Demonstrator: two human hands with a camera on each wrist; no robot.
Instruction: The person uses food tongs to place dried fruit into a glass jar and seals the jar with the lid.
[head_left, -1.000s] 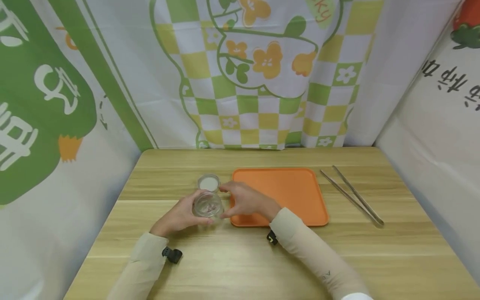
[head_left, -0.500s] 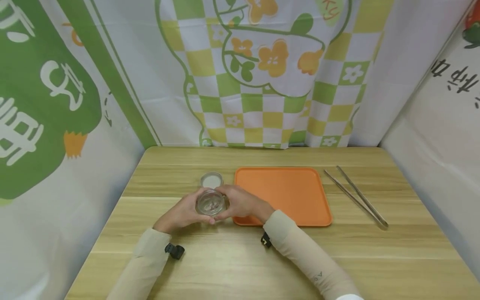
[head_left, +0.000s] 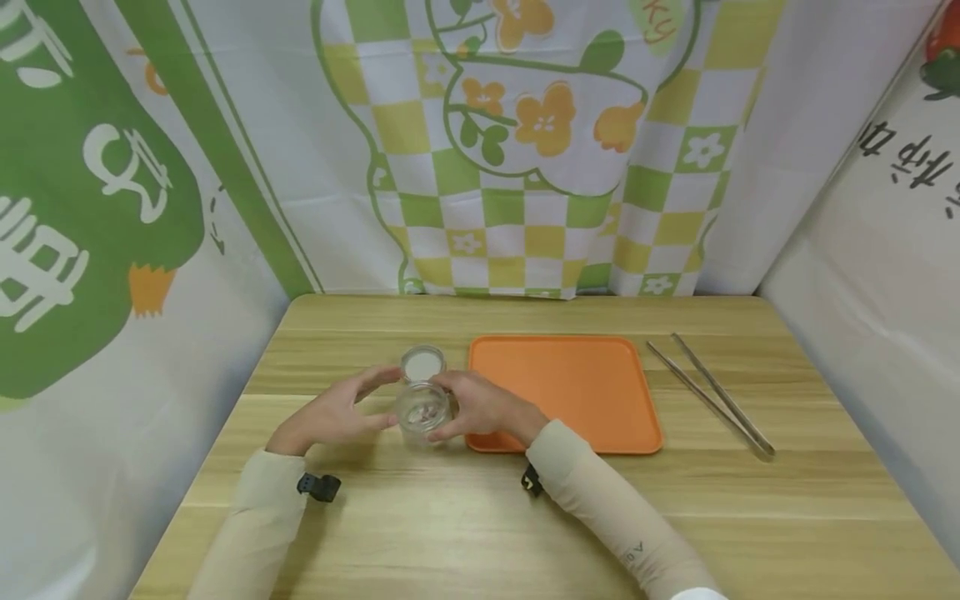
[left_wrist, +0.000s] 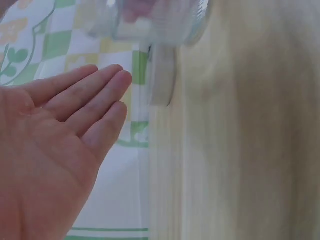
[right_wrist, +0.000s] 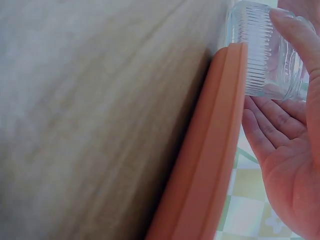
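Note:
A clear glass jar with small pinkish-white pieces inside stands upright left of the tray. My right hand grips its right side, thumb in front and fingers behind; in the right wrist view the thumb lies along the ribbed glass. To the left of the jar, my left hand is spread with fingers extended and holds nothing. Its bare palm and straight fingers show in the left wrist view. Just behind the jar lies a round lid with a whitish centre.
An orange tray lies right of the jar, its near left corner under my right hand. Long metal tongs rest farther right on the wooden table. Printed cloths hang behind and at both sides.
My right hand came in from the right and took hold of the jar. My left hand, which held the jar before, has let go and moved left.

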